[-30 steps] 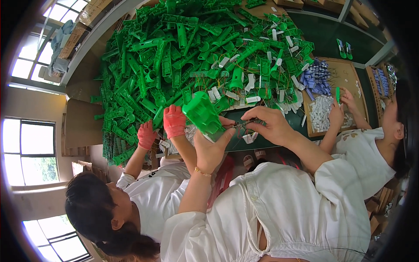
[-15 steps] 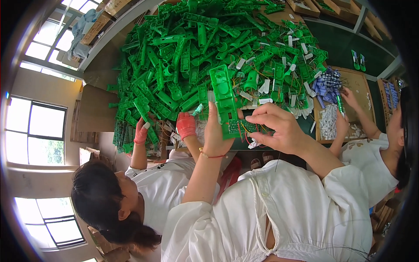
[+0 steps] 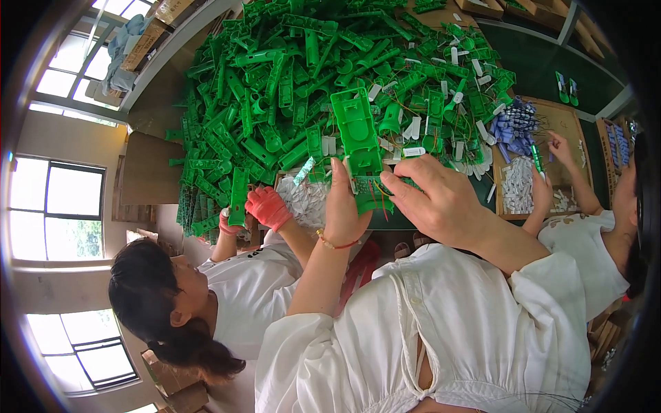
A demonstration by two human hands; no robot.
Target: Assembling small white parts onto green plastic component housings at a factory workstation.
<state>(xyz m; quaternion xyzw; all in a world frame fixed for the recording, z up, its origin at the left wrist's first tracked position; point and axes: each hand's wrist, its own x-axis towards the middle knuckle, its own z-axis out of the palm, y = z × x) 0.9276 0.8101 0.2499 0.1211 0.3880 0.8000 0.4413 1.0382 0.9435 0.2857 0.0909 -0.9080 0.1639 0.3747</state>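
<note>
My left hand (image 3: 342, 217) is closed around the lower end of a green plastic housing half (image 3: 357, 127), holding it upright with its hollow inner side toward me. A small green circuit board (image 3: 366, 185) with thin red wires lies across the housing's lower part. My right hand (image 3: 444, 199) is closed at the board's right end, index finger and thumb against it. Its other fingers are curled, and part of the board is hidden behind them. Just beyond my right hand lies a white tag-like piece (image 3: 413, 152).
A large heap of green housings (image 3: 275, 89) covers the table. White pieces with wires (image 3: 458, 148) lie at its right. To the left, a co-worker's red-gloved hand (image 3: 268, 206) is beside a green part (image 3: 237, 196). Another co-worker's hand (image 3: 542, 193) is near purple wired parts (image 3: 515, 127) at right.
The circuit board has moved left, further into the housing, and tilted. My right fingers have come closer to the housing. The left co-worker has brought a green part upright between the gloved hands.
</note>
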